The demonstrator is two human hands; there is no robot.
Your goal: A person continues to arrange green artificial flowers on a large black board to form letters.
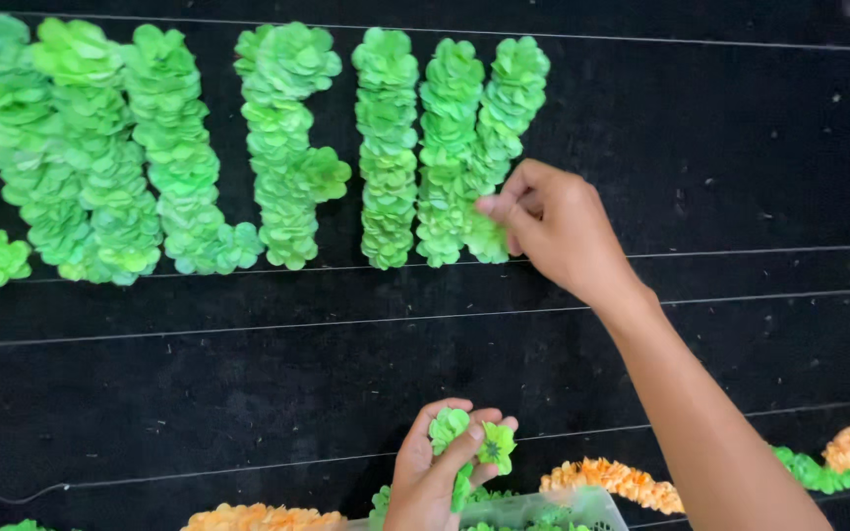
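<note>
I see a black board [720, 147] filling nearly the whole view, crossed by thin pale lines. Across its upper part, to the left of my right hand, stand tall letters [179, 147] built from green paper flowers packed tight together. Low down, to the right of my left hand, an orange and green garland [632, 482] winds along the bottom edge. Just below the left hand sits a clear plastic tub [582, 506] with more green flowers in it. My right hand [553, 231] is pinched closed, thumb and fingertips pressing one green flower [487, 239] against the foot of the last letter. My left hand [440, 462] is curled, fingers and thumb holding a small bunch of green flowers [469, 438] just above the tub
</note>
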